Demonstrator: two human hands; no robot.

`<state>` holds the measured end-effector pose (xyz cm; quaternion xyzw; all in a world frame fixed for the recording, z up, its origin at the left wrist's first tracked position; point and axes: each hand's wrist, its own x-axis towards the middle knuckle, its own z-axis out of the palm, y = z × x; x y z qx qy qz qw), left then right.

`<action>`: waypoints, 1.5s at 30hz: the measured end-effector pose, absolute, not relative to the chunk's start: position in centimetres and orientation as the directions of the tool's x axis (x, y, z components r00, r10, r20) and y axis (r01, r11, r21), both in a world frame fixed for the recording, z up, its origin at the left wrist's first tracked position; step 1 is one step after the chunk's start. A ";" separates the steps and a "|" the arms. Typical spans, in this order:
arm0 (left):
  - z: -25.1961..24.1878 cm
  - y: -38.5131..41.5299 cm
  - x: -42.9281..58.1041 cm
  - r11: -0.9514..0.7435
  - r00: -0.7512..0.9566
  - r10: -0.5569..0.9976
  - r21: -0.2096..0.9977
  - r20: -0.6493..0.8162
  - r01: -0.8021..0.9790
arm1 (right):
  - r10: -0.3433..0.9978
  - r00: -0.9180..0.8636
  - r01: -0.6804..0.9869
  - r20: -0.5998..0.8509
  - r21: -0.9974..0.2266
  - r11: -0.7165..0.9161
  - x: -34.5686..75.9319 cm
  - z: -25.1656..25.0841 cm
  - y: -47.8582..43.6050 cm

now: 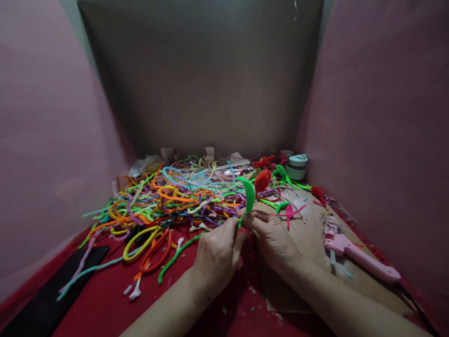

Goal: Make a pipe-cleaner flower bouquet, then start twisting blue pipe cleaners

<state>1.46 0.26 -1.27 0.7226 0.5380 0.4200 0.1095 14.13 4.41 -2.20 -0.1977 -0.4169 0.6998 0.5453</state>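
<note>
Both hands meet at mid-frame around a green pipe-cleaner leaf (249, 195), which stands upright with its tip curling left. My left hand (218, 248) is closed on the green twisted stem (240, 222) below it. Fingers of my right hand (273, 236) pinch the leaf's base. A red pipe-cleaner flower bud (263, 181) shows just right of the leaf; its lower end is hidden, so I cannot tell whether it joins the same stem. Left of my left hand, a loose green pipe cleaner (178, 255) lies on the red cloth.
A tangled heap of colourful pipe cleaners (189, 192) covers the back left. On the right, a pink glue gun (358, 255) rests on a cardboard sheet (308, 281). Another red bud (317, 194) and mint-green containers (296, 167) lie behind. A black flat object (52, 292) sits front left.
</note>
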 end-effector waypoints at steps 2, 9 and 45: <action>-1.6 0.4 1.3 -0.406 0.108 0.856 0.528 0.506 0.746 | 0.927 -0.333 -0.583 0.174 -0.811 -0.056 13.9 -2.2 4.2; -1.1 0.7 1.0 -0.386 0.028 0.884 0.695 0.466 0.607 | 0.922 -0.332 -0.516 0.199 -0.856 -0.001 13.6 -2.5 4.3; -0.2 1.0 1.0 0.282 0.413 0.908 0.837 -0.074 -0.469 | 0.843 -0.467 -0.551 0.266 -0.833 -0.043 14.2 -2.2 4.7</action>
